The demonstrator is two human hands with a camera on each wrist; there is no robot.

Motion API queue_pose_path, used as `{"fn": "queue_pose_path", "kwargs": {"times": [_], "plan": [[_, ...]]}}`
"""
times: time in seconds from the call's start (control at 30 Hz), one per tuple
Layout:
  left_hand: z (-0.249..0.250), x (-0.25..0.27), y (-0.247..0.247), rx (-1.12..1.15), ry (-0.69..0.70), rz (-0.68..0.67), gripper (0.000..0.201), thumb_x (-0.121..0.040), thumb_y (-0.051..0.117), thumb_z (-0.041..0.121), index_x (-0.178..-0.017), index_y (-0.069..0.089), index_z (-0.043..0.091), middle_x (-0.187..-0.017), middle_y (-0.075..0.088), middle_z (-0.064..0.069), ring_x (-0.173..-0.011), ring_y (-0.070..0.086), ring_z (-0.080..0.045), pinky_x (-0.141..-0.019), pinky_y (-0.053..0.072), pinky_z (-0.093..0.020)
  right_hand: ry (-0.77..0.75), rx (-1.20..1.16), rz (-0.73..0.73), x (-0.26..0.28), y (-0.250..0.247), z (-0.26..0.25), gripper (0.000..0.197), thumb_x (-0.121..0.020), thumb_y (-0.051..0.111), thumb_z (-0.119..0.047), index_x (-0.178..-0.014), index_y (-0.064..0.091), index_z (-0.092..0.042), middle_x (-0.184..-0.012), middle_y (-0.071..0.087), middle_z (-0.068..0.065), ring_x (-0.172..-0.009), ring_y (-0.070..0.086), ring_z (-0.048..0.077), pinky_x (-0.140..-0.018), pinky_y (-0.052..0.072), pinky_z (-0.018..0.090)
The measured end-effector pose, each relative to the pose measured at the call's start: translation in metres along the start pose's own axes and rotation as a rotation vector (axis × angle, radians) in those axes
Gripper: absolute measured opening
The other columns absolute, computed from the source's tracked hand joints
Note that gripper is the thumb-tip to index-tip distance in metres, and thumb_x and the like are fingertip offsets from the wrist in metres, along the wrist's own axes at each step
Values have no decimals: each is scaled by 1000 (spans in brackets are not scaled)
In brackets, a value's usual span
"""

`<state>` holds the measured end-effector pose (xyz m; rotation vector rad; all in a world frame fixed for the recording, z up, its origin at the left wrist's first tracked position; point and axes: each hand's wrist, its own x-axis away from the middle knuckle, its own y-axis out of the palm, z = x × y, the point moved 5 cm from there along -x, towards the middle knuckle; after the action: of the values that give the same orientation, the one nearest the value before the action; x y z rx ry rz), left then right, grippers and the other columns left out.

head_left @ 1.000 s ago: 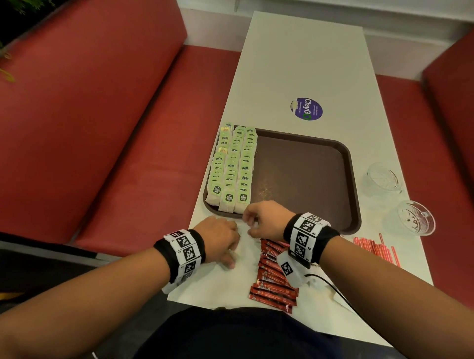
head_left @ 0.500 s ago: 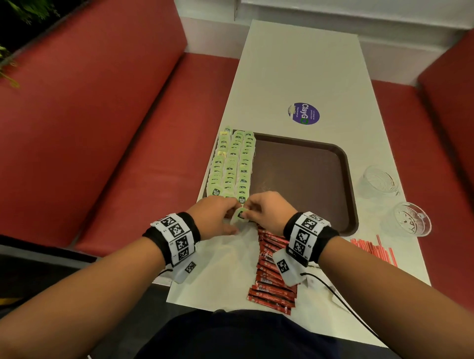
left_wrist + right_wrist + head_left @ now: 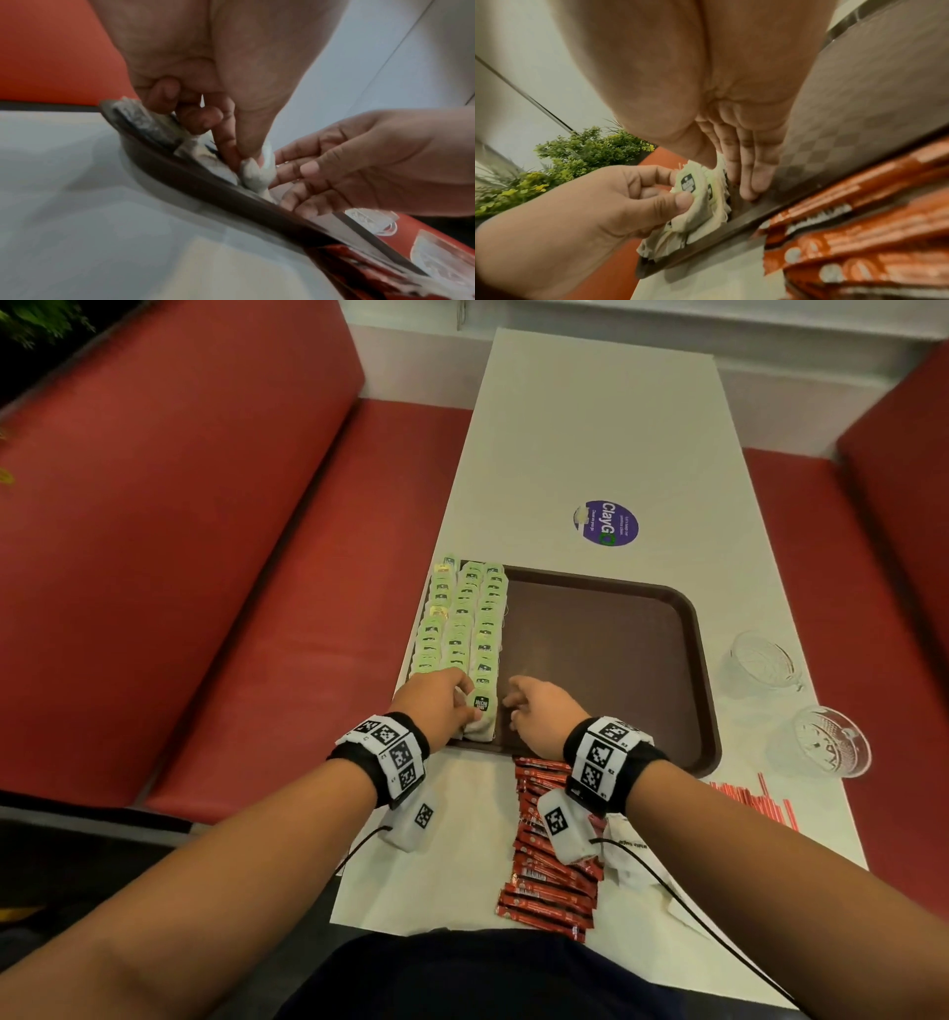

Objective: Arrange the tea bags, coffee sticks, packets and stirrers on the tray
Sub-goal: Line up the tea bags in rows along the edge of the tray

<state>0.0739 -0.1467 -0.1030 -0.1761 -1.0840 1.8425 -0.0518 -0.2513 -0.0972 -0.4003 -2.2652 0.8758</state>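
Pinching the nearest tea bag (image 3: 690, 183) between thumb and curled fingers, our left hand (image 3: 436, 706) holds it at the near left corner of the tray (image 3: 606, 660), at the front of the third row of tea bags (image 3: 464, 621). Our right hand (image 3: 544, 711) lies just beside that bag with its fingers straight and close together, tips down on the tray floor, gripping nothing; whether its thumb touches the bag is hard to judge through the blur of the wrist view. The rows of tea bags fill the tray's left side, and the rest of its brown floor is bare. Just outside the tray's near rim, on the white table (image 3: 590, 428), a line of red coffee sticks (image 3: 552, 891) runs under our right wrist. Red stirrers (image 3: 755, 801) lie off the tray's near right corner, two glass cups (image 3: 827, 744) stand to its right, and a purple sticker (image 3: 606, 523) sits beyond its far edge.
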Motion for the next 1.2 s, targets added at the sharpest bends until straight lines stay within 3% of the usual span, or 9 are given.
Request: {"fn": "queue_pose_path", "kwargs": {"times": [0.13,0.3,0.47,0.7,0.87,0.97,1.07,1.2], "plan": [[3,-3,-3,-59,7,51,25,-86,73,31,-103,54,29,-78,64,8,-74,62,-13,-69,51,-30,9,-18,0,-9,1,-1,44,-96,49,-7,-140,47,-8,-120,67,2,-103,67,22,-96,54,38],[6,-3,0,50,51,-41,27,-89,71,24,-105,50,31,-77,67,6,-70,61,-11,-64,46,-28,20,-15,-27,-15,1,1,36,-98,50,-8,-134,54,-9,-117,69,8,-103,67,26,-96,54,42],[5,-5,2,-168,67,-70,29,-89,70,29,-110,49,28,-81,66,7,-80,63,-17,-75,52,-36,25,-32,-60,-17,2,1,31,-97,52,-7,-128,59,-10,-110,72,5,-98,69,22,-95,54,39],[11,-4,-4,-295,106,-26,28,-80,77,42,-91,55,27,-84,63,9,-83,59,-17,-77,50,-35,18,-17,-59,-20,4,-1,24,-95,52,-9,-116,58,-18,-109,69,4,-96,68,24,-91,56,43],[8,-3,-1,-339,163,-132,23,-81,74,48,-86,66,27,-82,66,10,-79,61,-12,-71,49,-30,9,-25,-63,-19,5,-6,22,-94,49,-11,-114,56,-16,-106,69,6,-96,67,26,-91,55,44],[6,-5,-15,-256,157,-34,16,-86,70,46,-86,66,30,-80,63,12,-77,59,-10,-71,49,-29,29,2,-45,-24,0,-6,25,-95,50,-13,-118,56,-15,-108,70,7,-97,67,26,-88,57,42],[-10,-18,-43,-170,40,146,9,-95,61,31,-96,68,26,-91,64,9,-85,60,-15,-81,52,-34,76,61,24,-33,-13,-4,32,-97,47,-10,-128,53,-8,-119,66,9,-108,63,29,-91,54,38],[-40,-42,-60,-216,-102,183,25,-98,55,27,-118,66,20,-110,64,-5,-102,60,-27,-91,51,-43,87,63,49,-53,-23,-7,9,-97,44,-5,-101,50,-8,-109,60,12,-96,58,29,-77,46,33]]}}
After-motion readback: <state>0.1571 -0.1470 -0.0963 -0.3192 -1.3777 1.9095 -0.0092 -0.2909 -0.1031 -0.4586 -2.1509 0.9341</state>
